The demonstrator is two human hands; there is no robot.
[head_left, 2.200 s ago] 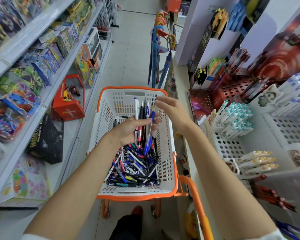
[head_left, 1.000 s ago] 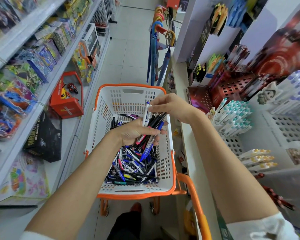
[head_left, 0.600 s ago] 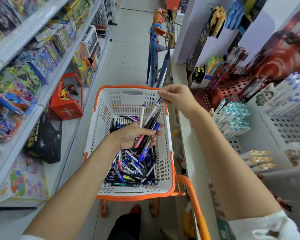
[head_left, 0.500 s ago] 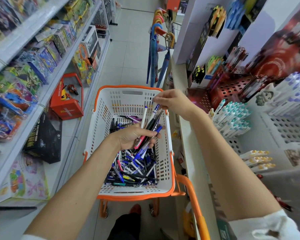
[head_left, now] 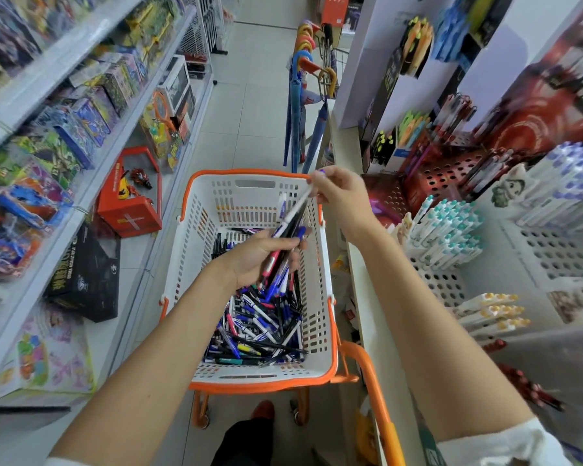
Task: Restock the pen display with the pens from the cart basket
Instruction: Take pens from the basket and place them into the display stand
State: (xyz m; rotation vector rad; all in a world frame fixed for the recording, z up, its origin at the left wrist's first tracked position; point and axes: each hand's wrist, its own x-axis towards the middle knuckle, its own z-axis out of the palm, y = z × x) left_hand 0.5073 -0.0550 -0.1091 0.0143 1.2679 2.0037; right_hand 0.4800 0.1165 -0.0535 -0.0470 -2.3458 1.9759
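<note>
- Two bare hands work above one white slotted plastic basket with an orange rim [head_left: 249, 196], which sits on an orange cart frame in a shop aisle.
- One slim white pen with a blue end [head_left: 297, 205] is pinched near its top between the thumb and fingertips of the right hand [head_left: 342, 193], over the basket's far right corner. Its lower end reaches down into the bundle.
- One fistful of mixed black, blue, red and white pens [head_left: 283, 253], bunched too tightly to count, is gripped by the left hand [head_left: 260, 257]. The fingers are curled round the barrels, over the basket's middle.
- Dozens of loose pens [head_left: 263, 327], too many to count, lie heaped on the near half of the basket floor, below the left hand.
- To the right, the white perforated pen display [head_left: 441, 287] holds a cluster of white pens with teal caps [head_left: 451, 227] and, nearer, three rows of white pens with yellow caps [head_left: 492, 311].
- On the left, white shelves [head_left: 81, 205] carry boxed toys and one red open-fronted box [head_left: 128, 210].
- Far along the pale tiled floor [head_left: 249, 122] is a bunch of blue folded umbrellas [head_left: 295, 122].
</note>
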